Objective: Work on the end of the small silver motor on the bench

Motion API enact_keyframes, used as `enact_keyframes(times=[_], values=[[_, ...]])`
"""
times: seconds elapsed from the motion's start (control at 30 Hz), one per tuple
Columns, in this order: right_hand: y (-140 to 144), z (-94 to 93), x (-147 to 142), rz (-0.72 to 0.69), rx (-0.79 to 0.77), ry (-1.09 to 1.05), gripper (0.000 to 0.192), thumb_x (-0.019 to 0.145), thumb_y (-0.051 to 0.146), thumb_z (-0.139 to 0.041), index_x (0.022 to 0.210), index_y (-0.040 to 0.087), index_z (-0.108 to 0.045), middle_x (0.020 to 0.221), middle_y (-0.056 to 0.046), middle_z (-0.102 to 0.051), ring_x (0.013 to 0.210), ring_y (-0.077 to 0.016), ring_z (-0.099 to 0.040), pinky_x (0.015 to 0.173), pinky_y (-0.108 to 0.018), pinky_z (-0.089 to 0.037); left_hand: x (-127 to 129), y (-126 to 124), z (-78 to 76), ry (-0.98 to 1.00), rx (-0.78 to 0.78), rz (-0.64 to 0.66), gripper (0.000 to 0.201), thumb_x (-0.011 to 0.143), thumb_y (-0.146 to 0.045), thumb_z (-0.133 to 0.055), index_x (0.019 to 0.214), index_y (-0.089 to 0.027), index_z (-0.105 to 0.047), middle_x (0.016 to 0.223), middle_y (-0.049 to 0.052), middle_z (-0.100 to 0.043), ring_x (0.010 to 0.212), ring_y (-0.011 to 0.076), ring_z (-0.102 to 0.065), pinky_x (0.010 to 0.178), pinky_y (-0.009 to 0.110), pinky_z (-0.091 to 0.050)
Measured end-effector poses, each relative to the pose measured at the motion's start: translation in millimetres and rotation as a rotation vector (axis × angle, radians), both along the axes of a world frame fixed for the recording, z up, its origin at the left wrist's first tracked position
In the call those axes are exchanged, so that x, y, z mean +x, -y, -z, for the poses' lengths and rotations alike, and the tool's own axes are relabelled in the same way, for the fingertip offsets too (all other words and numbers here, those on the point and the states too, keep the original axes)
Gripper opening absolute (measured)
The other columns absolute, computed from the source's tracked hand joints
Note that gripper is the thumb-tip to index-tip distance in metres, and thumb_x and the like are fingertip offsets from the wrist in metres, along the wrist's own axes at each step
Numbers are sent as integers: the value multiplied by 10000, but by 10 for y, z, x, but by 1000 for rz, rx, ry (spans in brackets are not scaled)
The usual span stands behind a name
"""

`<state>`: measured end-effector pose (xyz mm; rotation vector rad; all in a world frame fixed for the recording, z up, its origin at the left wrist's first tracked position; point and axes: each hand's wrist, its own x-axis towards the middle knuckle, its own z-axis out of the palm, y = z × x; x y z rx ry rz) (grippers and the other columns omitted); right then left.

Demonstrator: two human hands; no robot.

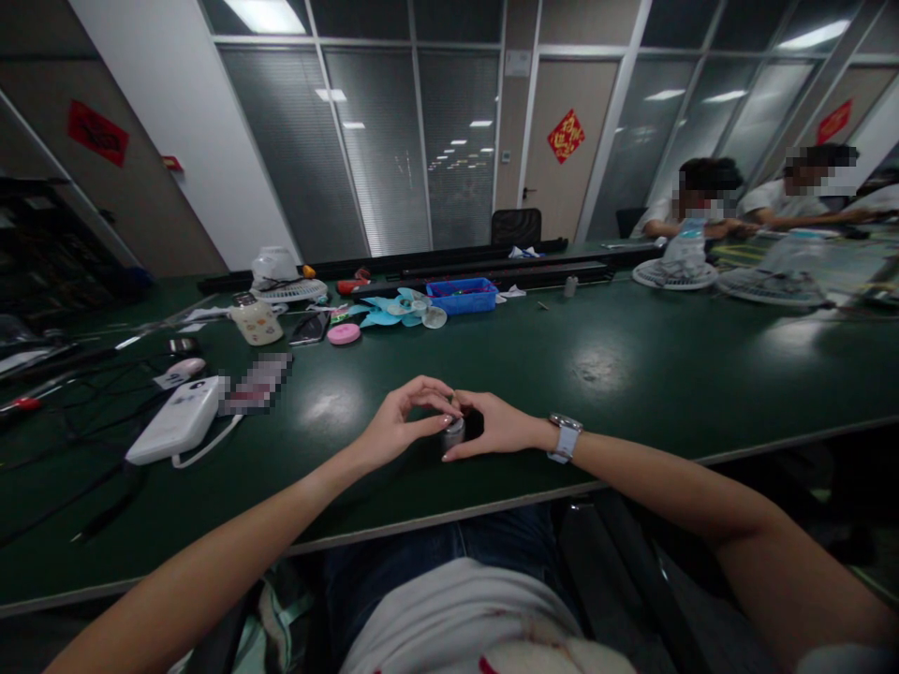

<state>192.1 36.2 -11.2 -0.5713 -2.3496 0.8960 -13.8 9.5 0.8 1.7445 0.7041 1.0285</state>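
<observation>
Near the front edge of the green table, a small grey metal cylinder [453, 433] stands between my two hands. My right hand [500, 423] curls around its side, thumb low and fingers behind, and wears a watch [564, 437] at the wrist. From the left, my left hand [411, 412] reaches over with thumb and fingertips closed at the cylinder's top. A small light-coloured bit shows by the fingertips, too small to name. The cylinder's far side is hidden by my fingers.
To the left lie a white power bank [179, 421], a phone [257, 382] and cables. Farther back are a patterned cup [257, 320], a pink round lid [344, 334], blue fan blades [393, 308], a blue tray [462, 297] and another grey cylinder [571, 286]. Two people sit at right behind fan parts.
</observation>
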Motion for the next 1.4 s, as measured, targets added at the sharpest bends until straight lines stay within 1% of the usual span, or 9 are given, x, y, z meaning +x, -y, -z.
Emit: enact_keyframes(times=[0.2,0.43,0.57,0.67,0.73,0.83,0.97,1.23,1.4], values=[[-12,11,3,-13,-2,-3,455,672,436,-808,935,156,-564,900,2,-592,815,-164,-561,727,-279,-457,15,11,-11,-46,81,-26,276,798,-237,-740,1018,-160,-593,912,70,-729,931,222,-671,872,358,-480],[-8,7,-5,1,-32,-2,447,650,452,-817,849,172,-530,809,21,-567,744,-147,-547,658,-261,-457,11,43,-8,-42,158,-148,282,765,-249,-770,941,-176,-562,860,54,-742,871,218,-701,853,356,-504],[3,-7,-3,-22,-60,-19,441,652,435,-819,873,172,-542,851,11,-597,780,-153,-572,704,-278,-483,-17,-27,-16,-6,183,-292,255,759,-282,-765,861,-182,-554,856,51,-730,882,226,-707,839,355,-517],[7,-15,0,-34,-72,-29,433,655,425,-820,876,168,-551,865,6,-603,785,-150,-580,713,-278,-485,-71,-126,24,-130,168,-437,241,762,-307,-745,849,-183,-557,889,68,-742,899,238,-708,846,374,-508],[8,-17,1,-24,-69,-22,438,649,427,-825,872,167,-551,858,7,-600,777,-149,-578,702,-273,-482,-119,-195,87,-236,139,-483,237,739,-295,-750,848,-184,-571,876,72,-754,879,248,-710,842,394,-500],[7,-11,4,-15,-73,-7,444,651,435,-822,878,169,-548,862,7,-603,782,-151,-579,702,-272,-480,-181,-273,202,-318,115,-484,221,700,-273,-770,829,-189,-612,805,59,-762,827,263,-714,824,415,-491],[0,6,8,-15,-69,-5,447,655,444,-819,879,169,-547,865,7,-604,785,-152,-580,708,-272,-475,-217,-306,286,-392,128,-452,194,709,-281,-758,851,-202,-651,827,51,-763,832,263,-714,791,400,-497],[2,-5,8,-24,-66,-19,439,655,436,-820,877,172,-549,867,6,-603,792,-157,-582,711,-277,-477,-211,-275,256,-443,213,-403,255,737,-287,-750,984,-251,-701,905,55,-778,952,306,-678,947,494,-408],[1,-5,8,-27,-62,-16,435,661,444,-813,882,170,-556,876,4,-600,800,-157,-581,721,-283,-481,-138,-222,207,-381,266,-421,195,744,-274,-748,934,-250,-712,843,45,-772,922,296,-678,918,461,-432]])
